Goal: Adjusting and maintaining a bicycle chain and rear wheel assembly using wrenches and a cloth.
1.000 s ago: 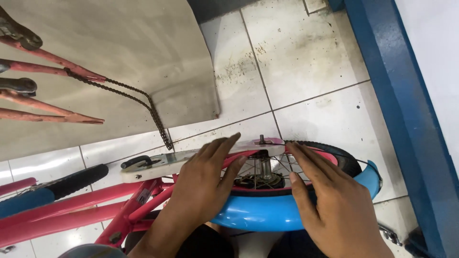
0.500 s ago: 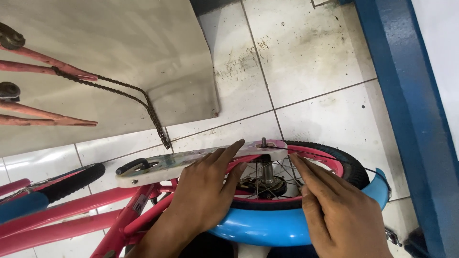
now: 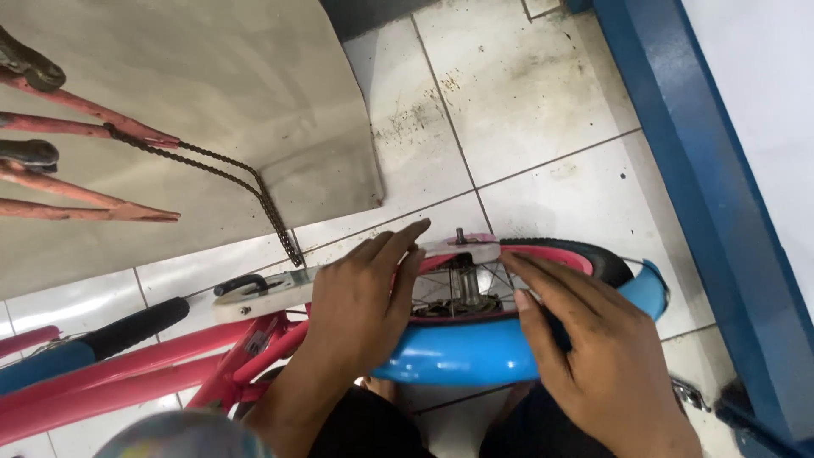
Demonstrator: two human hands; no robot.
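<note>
Beyond the grip and to its left, a grey sheet [image 3: 195,102] lies flat on the floor, scuffed and stained. Rusty red tubes [image 3: 85,110] reach in over it from the left edge, two of them bearing black fittings [image 3: 30,64]. A dark chain [image 3: 246,187] trails from one tube across the sheet and ends close above the grip. Straight beyond the grip and to its right are white floor tiles [image 3: 526,110], speckled with dirt. Far right of the grip a blue beam [image 3: 704,187] runs slantwise from top to bottom. Left of the grip and nearer, a black padded bar [image 3: 136,326] lies over the tiles
</note>
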